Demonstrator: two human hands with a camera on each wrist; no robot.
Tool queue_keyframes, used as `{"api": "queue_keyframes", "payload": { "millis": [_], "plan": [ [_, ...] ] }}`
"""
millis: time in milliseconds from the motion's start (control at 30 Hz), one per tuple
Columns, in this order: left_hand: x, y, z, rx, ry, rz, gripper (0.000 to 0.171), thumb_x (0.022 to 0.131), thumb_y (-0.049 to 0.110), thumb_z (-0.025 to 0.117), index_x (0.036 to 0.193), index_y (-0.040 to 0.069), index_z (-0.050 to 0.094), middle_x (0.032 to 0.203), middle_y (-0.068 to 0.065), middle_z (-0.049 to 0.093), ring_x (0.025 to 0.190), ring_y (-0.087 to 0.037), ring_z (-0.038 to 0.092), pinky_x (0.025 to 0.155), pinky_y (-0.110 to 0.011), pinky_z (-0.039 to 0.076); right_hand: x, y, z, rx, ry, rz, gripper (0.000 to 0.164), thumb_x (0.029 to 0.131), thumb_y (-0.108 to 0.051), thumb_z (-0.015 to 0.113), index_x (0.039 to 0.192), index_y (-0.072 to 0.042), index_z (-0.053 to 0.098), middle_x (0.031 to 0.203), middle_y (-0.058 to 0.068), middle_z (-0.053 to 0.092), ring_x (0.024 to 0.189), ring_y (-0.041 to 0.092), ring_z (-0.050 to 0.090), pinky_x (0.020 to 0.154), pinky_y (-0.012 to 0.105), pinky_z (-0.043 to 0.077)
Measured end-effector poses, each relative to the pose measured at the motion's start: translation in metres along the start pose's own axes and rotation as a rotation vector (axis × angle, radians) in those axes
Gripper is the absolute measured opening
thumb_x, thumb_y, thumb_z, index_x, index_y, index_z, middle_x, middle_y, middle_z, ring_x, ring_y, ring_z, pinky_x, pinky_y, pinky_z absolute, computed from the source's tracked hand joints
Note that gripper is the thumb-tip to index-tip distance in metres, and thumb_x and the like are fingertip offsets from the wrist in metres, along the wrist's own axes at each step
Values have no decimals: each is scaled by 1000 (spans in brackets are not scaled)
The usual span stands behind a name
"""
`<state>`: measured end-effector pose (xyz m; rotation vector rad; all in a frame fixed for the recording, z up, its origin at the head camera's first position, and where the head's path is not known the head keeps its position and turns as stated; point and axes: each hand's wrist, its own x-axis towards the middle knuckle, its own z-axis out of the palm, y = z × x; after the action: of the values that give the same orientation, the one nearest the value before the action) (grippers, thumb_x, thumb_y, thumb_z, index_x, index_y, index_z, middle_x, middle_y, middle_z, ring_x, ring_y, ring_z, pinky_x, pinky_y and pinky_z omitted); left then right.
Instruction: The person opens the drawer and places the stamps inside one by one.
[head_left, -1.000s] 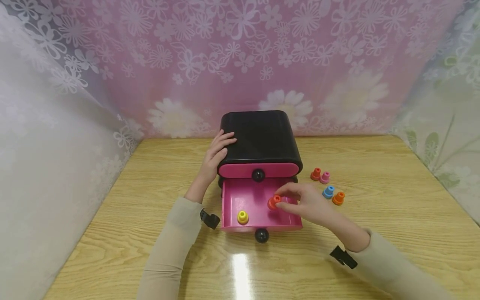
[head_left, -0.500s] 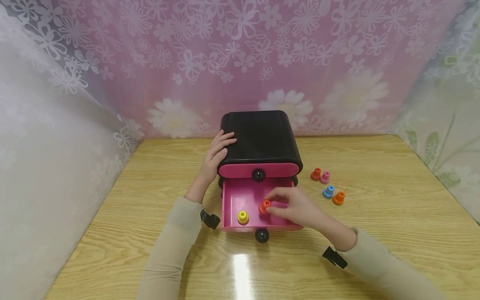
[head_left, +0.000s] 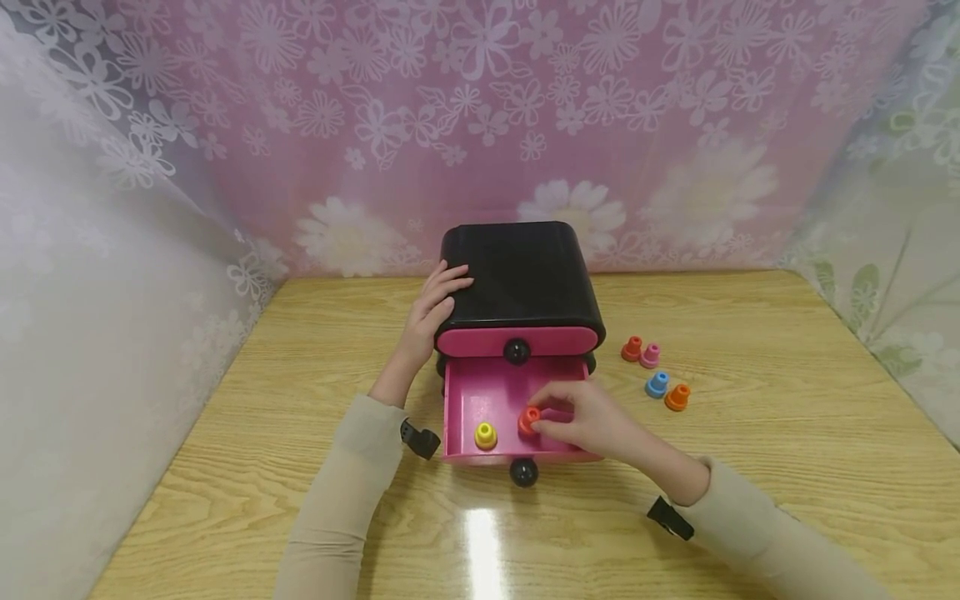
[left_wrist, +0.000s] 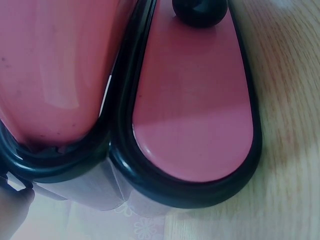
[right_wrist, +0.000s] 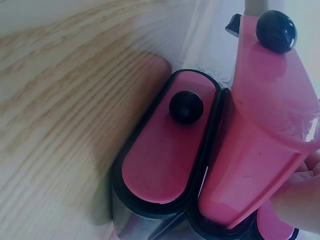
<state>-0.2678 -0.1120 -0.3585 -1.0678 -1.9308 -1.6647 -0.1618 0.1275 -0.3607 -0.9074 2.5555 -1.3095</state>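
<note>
A black drawer cabinet [head_left: 525, 267] with pink fronts stands mid-table, one pink drawer [head_left: 480, 392] pulled out below the shut top one. My left hand [head_left: 430, 321] rests on the cabinet's left top edge, fingers straight. Over the drawer, my right hand [head_left: 592, 417] pinches a red stepped peg [head_left: 529, 421] between thumb and fingers, low near the drawer floor. A yellow peg [head_left: 485, 435] stands upright in the drawer, left of the red one. In the right wrist view the drawer's side hides the red peg, and part of my right hand [right_wrist: 300, 200] shows at the edge.
Right of the cabinet stand a red peg [head_left: 632, 348], a pink peg [head_left: 650, 356], a blue peg [head_left: 657, 384] and an orange peg [head_left: 678, 397]. A black knob [head_left: 523, 472] sticks out from the drawer's front. Below it is another shut drawer [right_wrist: 165, 150]. Flowered cloth [head_left: 487, 125] hangs behind.
My right hand has moved left over the drawer with the red peg and lowered it beside the yellow one. My left hand has stayed on the cabinet.
</note>
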Motion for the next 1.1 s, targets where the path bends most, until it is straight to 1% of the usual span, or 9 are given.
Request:
{"api": "queue_keyframes", "payload": {
  "millis": [100,200,333,433,500,667,867,900,1100],
  "plan": [
    [1,12,1,-3,-2,-6,33,85,-3,34,111,-18,49,127,-31,37,129,-40,11,104,-42,6,0,2,1,-12,0,-8,15,74,-5,67,90,-6,65,84,-2,64,83,15,60,76,35,49],
    [3,24,3,0,-2,-10,33,84,-6,33,110,-21,47,125,-35,36,127,-46,10,104,-44,6,0,5,2,-37,-3,-7,15,74,-6,67,89,-7,65,83,-4,64,81,14,59,75,35,49],
    [3,29,4,5,1,-23,33,85,-3,33,110,-19,48,125,-34,36,127,-45,10,104,-42,8,-1,6,3,-55,-14,-4,15,74,-7,67,89,-7,65,83,-4,63,81,14,59,75,36,49],
    [3,30,4,-2,2,-25,33,85,-3,32,110,-19,48,125,-34,37,127,-43,11,104,-41,8,-1,7,3,-69,-20,-12,14,74,-7,68,89,-7,65,82,-4,63,79,13,59,74,36,49],
    [3,31,4,-4,1,-19,33,84,-6,32,109,-21,47,124,-36,36,127,-44,10,104,-40,8,-1,7,3,-81,-23,-13,14,74,-7,68,89,-6,66,82,-4,63,79,12,59,73,36,49],
    [3,27,4,-8,2,-15,33,85,-4,32,110,-18,48,124,-33,37,128,-42,11,105,-41,8,-1,5,3,-107,-30,-18,15,74,-8,68,89,-6,66,82,-4,63,78,14,58,73,35,48],
    [4,33,4,-10,-3,-14,32,84,-8,31,109,-22,46,123,-37,35,126,-46,10,104,-41,8,-2,5,4,-139,-33,-12,15,74,-10,69,88,-8,66,80,-7,62,74,11,54,69,27,47],
    [4,33,4,-9,-2,-17,32,84,-7,31,109,-21,46,124,-36,36,127,-45,10,105,-41,8,-2,5,4,-142,-34,-12,15,74,-10,69,88,-9,66,80,-7,62,74,10,54,69,26,47],
    [3,32,3,-2,-5,-30,33,85,-4,32,110,-20,47,125,-35,36,127,-44,10,104,-41,8,-2,4,5,-163,-37,-31,14,74,-10,69,88,-8,66,80,-7,62,73,8,54,68,24,47]
  ]
}}
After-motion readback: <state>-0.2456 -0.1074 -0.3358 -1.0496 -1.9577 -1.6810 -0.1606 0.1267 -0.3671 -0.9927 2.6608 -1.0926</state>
